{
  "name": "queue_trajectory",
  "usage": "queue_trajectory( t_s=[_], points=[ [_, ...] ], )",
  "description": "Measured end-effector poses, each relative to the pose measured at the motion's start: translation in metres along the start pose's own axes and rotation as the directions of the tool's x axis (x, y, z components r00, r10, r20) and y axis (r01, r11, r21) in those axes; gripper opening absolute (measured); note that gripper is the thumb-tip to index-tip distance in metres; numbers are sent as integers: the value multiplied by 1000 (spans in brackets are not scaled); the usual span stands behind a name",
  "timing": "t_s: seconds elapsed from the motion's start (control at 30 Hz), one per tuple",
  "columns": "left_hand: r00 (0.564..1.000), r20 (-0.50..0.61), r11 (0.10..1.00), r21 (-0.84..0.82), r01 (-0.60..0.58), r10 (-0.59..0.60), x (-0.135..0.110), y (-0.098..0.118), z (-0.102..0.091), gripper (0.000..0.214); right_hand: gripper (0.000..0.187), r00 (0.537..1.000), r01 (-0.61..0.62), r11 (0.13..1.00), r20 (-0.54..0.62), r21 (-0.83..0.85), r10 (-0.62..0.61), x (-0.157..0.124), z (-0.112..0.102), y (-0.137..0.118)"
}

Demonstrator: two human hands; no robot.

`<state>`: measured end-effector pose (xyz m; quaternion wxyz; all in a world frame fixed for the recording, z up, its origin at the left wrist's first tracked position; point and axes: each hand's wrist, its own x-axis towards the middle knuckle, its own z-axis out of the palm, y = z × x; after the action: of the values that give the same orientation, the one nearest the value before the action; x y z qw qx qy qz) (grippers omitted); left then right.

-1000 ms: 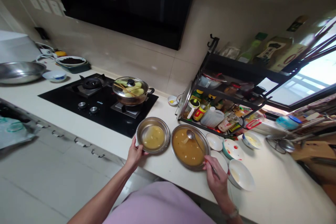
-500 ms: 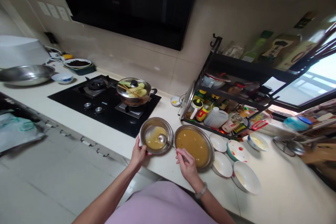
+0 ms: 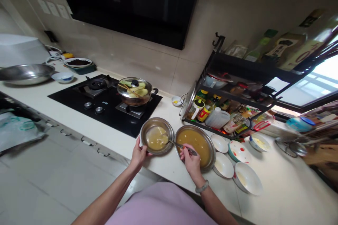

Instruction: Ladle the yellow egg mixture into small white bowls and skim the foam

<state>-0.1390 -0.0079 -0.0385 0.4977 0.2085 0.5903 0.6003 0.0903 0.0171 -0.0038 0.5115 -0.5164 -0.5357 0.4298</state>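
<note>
My left hand (image 3: 139,153) grips the near left rim of a steel bowl (image 3: 144,129) on the counter's front part, thumb over the edge. Shallow yellowish liquid (image 3: 155,137) with pale bits lies in it. In my right hand (image 3: 190,159) is the handle of a metal ladle (image 3: 176,143). The ladle's head dips into the liquid at the right side of that bowl, partly hidden by it. Just right stands a wider steel bowl (image 3: 212,155) filled with brownish-yellow liquid; my right hand is over its near left part.
Behind the bowls, a lidded pan (image 3: 135,93) sits on the black cooktop (image 3: 79,107). Several white bowls (image 3: 247,179) stand to the right. A black rack (image 3: 237,66) with bottles is behind them. A wok (image 3: 26,74) rests at far left.
The ladle's head has gone down into the liquid in the left bowl, where it showed clear before. My right hand has shifted slightly right and up. The left hand stays on the rim.
</note>
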Motion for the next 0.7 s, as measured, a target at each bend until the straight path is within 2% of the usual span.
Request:
queue_trajectory(
  t_s=[0.17, 0.43, 0.57, 0.7],
  points=[
    [1000, -3, 1000, 11, 14, -14, -1, 1, -1, 82, 39, 987, -82, 984, -121, 158, 101, 3, -6, -6],
    [1000, -7, 1000, 3, 20, -20, 2, -2, -1, 81, 42, 961, -173, 928, -151, 331, 232, 1, -9, -25],
    [1000, -9, 999, -19, 28, -28, 3, -1, -1, 81, 42, 962, -162, 921, -150, 354, 227, -1, -18, -32],
    [999, -23, 999, -15, 36, -36, 1, 2, 0, 81, 41, 963, -126, 941, -187, 315, 192, -1, -39, -38]
  ],
)
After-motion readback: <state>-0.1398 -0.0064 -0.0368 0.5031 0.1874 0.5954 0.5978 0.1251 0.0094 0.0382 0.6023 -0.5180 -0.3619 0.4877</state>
